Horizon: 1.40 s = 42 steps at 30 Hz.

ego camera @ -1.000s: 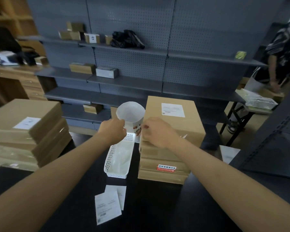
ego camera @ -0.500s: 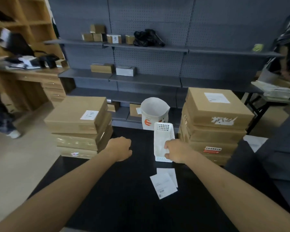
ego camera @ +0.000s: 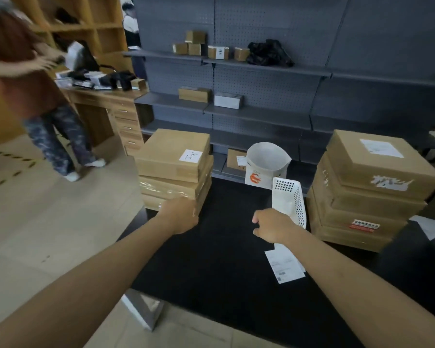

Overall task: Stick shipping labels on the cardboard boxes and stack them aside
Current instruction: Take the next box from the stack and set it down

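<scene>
nothing is seen to be gripped by either hand. the left hand (ego camera: 180,215) is shown from the back, reaching to the near lower corner of the left stack of flat brown cardboard boxes (ego camera: 175,169); its fingers are hidden, so whether they are curled, spread or already touching the stack cannot be told. the right hand (ego camera: 271,228) is held loosely curled above the black tabletop (ego camera: 219,259), just beside the white perforated plastic basket (ego camera: 289,200), with nothing seen between its fingers.

a small white label is already borne by the top box of the left stack, and another by the top of the right stack of brown cardboard boxes (ego camera: 369,187). loose white printed shipping labels (ego camera: 285,266) are lying on the tabletop, partly covered by the right forearm. a white paper bag with a red logo (ego camera: 265,163) stands behind the basket.

the boxes are judged stiff, broad and moderately heavy, with some lower ones wrapped in glossy film that is likely slippery; they are best taken by two opposite side edges, one hand each. the labels are judged thin and limp, best pinched at a corner.
</scene>
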Each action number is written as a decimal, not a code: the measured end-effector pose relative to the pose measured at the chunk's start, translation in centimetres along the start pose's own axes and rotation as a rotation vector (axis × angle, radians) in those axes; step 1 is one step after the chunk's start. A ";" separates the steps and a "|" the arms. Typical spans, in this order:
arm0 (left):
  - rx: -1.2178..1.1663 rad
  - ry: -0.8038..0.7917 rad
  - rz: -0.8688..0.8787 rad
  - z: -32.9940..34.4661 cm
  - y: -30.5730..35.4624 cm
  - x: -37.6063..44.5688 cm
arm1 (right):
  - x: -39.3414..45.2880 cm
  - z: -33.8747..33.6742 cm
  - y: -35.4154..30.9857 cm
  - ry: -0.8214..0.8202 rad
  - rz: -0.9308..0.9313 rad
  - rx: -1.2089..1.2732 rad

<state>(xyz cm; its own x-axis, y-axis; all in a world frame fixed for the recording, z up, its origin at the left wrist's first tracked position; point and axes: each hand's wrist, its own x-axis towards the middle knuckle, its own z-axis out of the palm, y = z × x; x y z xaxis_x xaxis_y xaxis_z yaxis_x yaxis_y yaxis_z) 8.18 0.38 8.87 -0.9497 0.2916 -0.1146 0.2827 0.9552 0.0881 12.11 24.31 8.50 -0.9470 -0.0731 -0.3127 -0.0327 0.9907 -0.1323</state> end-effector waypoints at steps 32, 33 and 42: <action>-0.824 0.292 -0.295 -3.7 -25.7 15.8 | 20.7 -5.2 -19.7 0.398 0.370 0.861; -0.895 0.316 -0.338 -3.9 -25.8 16.5 | 21.3 -5.7 -19.5 0.438 0.388 0.879; -0.960 0.355 -0.456 -1.3 -27.3 25.7 | 30.8 -4.3 -16.5 0.515 0.657 0.950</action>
<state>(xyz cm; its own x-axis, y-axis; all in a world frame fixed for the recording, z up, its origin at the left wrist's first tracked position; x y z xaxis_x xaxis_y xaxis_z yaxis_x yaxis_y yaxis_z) -24.14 -18.29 4.86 -0.9658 -0.2531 -0.0558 -0.1775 0.4890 0.8540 -17.89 6.16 5.06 -0.7189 0.6651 -0.2022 0.5290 0.3347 -0.7799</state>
